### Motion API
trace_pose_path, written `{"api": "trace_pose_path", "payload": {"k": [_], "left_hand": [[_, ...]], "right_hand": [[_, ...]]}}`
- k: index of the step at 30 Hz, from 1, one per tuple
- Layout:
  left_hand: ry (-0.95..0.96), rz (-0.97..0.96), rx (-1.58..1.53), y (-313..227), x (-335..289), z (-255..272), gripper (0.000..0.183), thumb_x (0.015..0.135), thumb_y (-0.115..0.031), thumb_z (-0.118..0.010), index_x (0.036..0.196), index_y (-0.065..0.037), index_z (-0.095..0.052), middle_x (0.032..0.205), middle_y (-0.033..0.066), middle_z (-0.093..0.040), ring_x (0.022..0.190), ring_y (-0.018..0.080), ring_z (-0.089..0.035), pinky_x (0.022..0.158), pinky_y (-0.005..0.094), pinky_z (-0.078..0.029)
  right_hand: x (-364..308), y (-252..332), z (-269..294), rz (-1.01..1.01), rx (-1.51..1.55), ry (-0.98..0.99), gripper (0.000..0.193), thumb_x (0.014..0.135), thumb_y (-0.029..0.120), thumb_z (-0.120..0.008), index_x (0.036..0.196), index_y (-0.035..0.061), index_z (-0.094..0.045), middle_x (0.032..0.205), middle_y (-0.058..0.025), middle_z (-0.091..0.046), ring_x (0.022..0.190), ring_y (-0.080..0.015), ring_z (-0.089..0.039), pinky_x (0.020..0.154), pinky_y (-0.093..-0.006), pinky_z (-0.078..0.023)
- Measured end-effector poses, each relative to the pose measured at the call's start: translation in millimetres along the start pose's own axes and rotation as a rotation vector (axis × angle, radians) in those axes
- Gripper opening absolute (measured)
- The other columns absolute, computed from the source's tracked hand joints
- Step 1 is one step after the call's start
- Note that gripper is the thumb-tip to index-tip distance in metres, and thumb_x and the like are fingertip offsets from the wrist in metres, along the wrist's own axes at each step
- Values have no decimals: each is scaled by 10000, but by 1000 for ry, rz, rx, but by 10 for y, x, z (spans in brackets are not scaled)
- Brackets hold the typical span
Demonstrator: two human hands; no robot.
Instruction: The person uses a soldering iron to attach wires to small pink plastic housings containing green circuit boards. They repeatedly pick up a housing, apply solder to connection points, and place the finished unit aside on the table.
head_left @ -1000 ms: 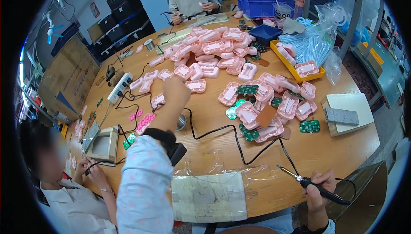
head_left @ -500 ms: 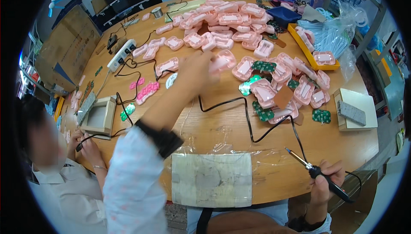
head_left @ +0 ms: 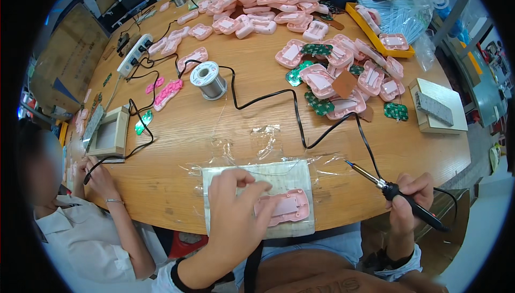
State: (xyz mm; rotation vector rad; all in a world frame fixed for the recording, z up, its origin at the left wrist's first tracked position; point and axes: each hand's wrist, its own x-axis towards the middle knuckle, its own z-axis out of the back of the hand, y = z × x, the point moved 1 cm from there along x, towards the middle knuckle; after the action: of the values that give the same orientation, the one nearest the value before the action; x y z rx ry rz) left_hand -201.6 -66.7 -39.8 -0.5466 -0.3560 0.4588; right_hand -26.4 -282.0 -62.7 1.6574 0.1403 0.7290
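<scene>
My left hand (head_left: 236, 207) is over the pale work pad (head_left: 220, 177) at the table's front edge, its thumb and bent fingers apart. A pink plastic shell half (head_left: 292, 207) with a white rectangle inside lies on that pad. The thumb overlaps the shell's left end; whether it touches is hard to tell. In my right hand (head_left: 405, 202) is a soldering iron (head_left: 410, 207), its tip pointing up and left, off the pad's right side. A spool of solder wire (head_left: 209, 81) stands upright farther back, with thin wire running toward the pad.
A large heap of pink shells (head_left: 263, 3) and a smaller pile with green circuit boards (head_left: 319, 102) lie beyond. The black iron cord (head_left: 298, 116) snakes across the table. A box with a grey block (head_left: 434, 108) sits right. Another person works at left beside a power strip (head_left: 134, 57).
My left hand has come back from the shells to the pad, bringing a pink shell half. The solder spool, formerly mostly hidden by my arm, now shows. The right hand keeps the iron.
</scene>
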Motion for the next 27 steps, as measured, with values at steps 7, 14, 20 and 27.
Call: {"api": "trace_pose_path", "payload": {"k": [7, 14, 20, 27], "left_hand": [[-22, 39, 42, 16, 365, -29, 144, 682, -88, -764, 780, -24, -680, 903, 105, -512, 903, 269, -508, 795, 363, -409], [27, 203, 46, 133, -73, 338, 227, 638, -102, -791, 827, -29, -687, 904, 96, -519, 893, 276, -494, 794, 388, -409], [133, 66, 14, 71, -316, -24, 642, 611, -170, -830, 1184, -33, -574, 1152, 111, -550, 1039, 317, -484, 912, 410, -383], [241, 212, -524, 151, -275, 66, 685, 751, -232, -765, 1329, -29, -460, 1224, 134, -558, 1035, 282, -569, 943, 373, -423]], "right_hand": [[4, 93, -31, 97, -54, -20, 282, 775, 138, -659, 890, 50, -418, 618, -55, -490, 507, -105, -441, 496, -223, -345], [10, 71, 10, 31, -39, -28, 288, 781, 148, -659, 904, 55, -416, 616, -59, -486, 515, -108, -445, 509, -225, -363], [10, 15, -57, 23, -51, 3, 286, 783, 168, -654, 872, 69, -400, 627, -47, -448, 527, -109, -407, 459, -208, -349], [-39, 12, -5, 37, -43, -19, 279, 774, 160, -652, 878, 58, -415, 619, -57, -457, 511, -113, -432, 469, -211, -372]]}}
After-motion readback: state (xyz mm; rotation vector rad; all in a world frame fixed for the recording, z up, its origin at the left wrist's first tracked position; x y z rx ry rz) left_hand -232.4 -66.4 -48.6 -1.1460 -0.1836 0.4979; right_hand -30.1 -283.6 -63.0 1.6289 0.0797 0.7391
